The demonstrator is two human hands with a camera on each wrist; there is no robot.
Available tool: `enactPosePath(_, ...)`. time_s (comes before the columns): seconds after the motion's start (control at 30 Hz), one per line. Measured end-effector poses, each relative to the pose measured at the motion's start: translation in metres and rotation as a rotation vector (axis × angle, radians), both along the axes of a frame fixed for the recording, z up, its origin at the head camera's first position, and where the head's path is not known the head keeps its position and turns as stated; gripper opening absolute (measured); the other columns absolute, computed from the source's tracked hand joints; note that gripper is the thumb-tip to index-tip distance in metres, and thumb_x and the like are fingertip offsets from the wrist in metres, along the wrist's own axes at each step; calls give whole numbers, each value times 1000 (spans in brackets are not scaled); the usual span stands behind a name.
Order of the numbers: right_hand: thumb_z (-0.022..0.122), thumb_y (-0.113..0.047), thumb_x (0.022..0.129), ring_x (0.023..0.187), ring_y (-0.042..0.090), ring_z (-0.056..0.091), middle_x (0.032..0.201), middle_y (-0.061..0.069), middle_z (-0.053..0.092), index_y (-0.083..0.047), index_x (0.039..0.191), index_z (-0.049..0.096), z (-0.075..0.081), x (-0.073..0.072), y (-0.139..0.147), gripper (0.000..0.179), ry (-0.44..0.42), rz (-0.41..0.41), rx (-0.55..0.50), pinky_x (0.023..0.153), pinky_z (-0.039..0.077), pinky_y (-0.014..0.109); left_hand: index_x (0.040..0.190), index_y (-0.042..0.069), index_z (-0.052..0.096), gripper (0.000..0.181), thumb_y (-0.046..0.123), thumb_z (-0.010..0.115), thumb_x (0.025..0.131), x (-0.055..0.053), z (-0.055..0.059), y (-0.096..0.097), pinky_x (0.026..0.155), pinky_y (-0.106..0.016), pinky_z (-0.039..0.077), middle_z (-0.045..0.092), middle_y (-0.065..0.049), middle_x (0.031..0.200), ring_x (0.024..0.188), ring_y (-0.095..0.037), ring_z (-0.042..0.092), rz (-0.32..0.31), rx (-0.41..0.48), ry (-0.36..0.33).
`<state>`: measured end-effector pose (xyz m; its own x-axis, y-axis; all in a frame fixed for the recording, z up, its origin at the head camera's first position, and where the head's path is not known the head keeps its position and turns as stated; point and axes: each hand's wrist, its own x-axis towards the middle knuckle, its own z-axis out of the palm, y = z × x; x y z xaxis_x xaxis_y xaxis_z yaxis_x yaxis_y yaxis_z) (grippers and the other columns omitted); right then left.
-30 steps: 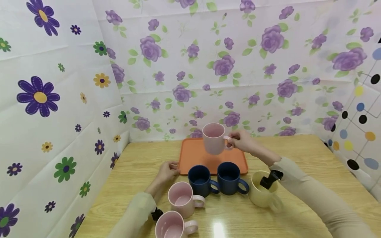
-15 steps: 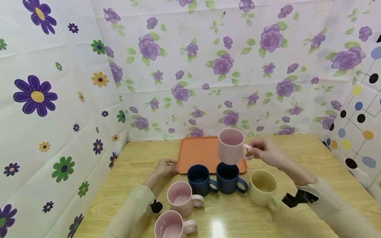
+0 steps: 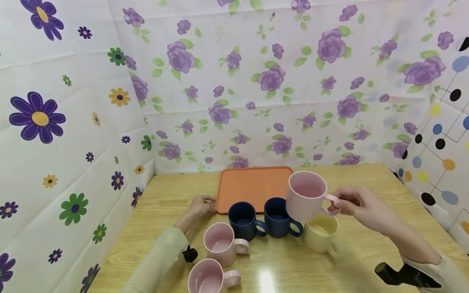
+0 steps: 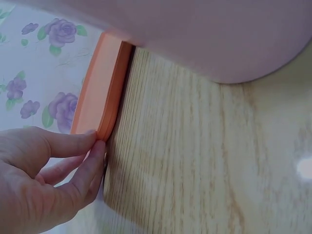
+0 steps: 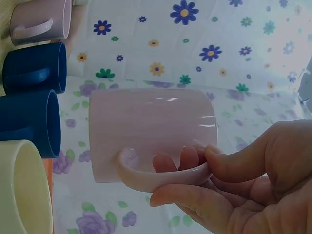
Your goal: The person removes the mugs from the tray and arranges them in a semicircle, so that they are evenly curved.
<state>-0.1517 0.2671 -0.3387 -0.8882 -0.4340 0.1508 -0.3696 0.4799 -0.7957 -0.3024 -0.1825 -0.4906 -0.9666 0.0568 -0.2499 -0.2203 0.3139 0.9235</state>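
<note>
My right hand [image 3: 366, 207] holds a pink mug [image 3: 305, 199] by its handle, raised above the table and partly in front of the yellow mug [image 3: 319, 236]. Fingers curl through the handle in the right wrist view, with the thumb [image 5: 234, 163] against it. At the left, my left hand [image 3: 200, 206] pinches the near left corner of the orange tray [image 3: 253, 185] between thumb and fingers, as the left wrist view shows. Two dark blue mugs [image 3: 242, 219] stand along the tray's near edge. Two more pink mugs [image 3: 220, 244] stand nearer, beside my left forearm.
The mugs rest upright on a wooden table [image 3: 176, 189], handles pointing right. Flower-patterned sheets [image 3: 220, 81] rise behind and at the left; a dotted sheet [image 3: 439, 162] borders the right. The lower pink mug [image 3: 208, 280] is cut off by the frame's edge.
My right hand has carried the pink mug from over the tray to the right and nearer, toward the yellow mug. My left hand stays at the tray's corner.
</note>
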Motion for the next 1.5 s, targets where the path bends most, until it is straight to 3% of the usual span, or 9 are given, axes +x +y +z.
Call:
enactPosePath(0.1,50,-9,100,87,9,70,94,9,72,0,103,65,-2,10,8,17,19,36,-4,78,58,20,120,-15,56,39,-18,62,81,1,1,1,77,-37,61,65,-33,104,73,-17,67,-3,-4,15)
enactPosePath(0.2,51,-9,100,88,8,69,94,6,72,-2,104,66,-5,20,16,17,16,21,16,77,57,19,118,-15,57,38,-19,63,80,2,1,3,76,-36,61,66,-31,102,72,-16,66,2,-30,34)
enactPosePath(0.47,49,-5,99,88,10,70,98,2,72,-2,107,65,-17,44,36,18,-4,3,-2,77,57,18,112,-11,63,35,-12,70,78,4,1,4,68,-28,60,69,-27,99,77,-17,67,-8,-215,137)
enactPosePath(0.77,48,-6,100,89,3,67,98,-5,71,-1,109,64,-33,61,58,20,-89,-9,54,73,57,17,112,-10,64,35,-10,72,77,4,1,2,68,-27,59,69,-26,99,84,-21,67,-24,-267,172)
enactPosePath(1.03,48,-3,99,89,1,67,99,-8,71,-2,108,66,-44,77,79,20,-111,-2,60,70,56,17,110,-11,64,34,-8,73,78,7,3,4,64,-22,55,69,-28,98,87,-29,69,-32,-297,205)
enactPosePath(1.33,42,7,98,93,4,68,102,-3,72,-3,112,65,-62,88,104,28,-224,209,-104,72,58,19,111,-10,64,34,-7,73,79,8,2,4,65,-22,55,69,-28,99,89,-29,69,-33,-304,211)
enactPosePath(1.5,41,2,101,93,7,68,100,3,72,-1,111,64,-77,92,114,26,-351,244,-112,71,58,22,112,-10,64,34,-6,73,79,8,1,3,67,-23,56,69,-26,97,86,-25,68,-29,-297,200)
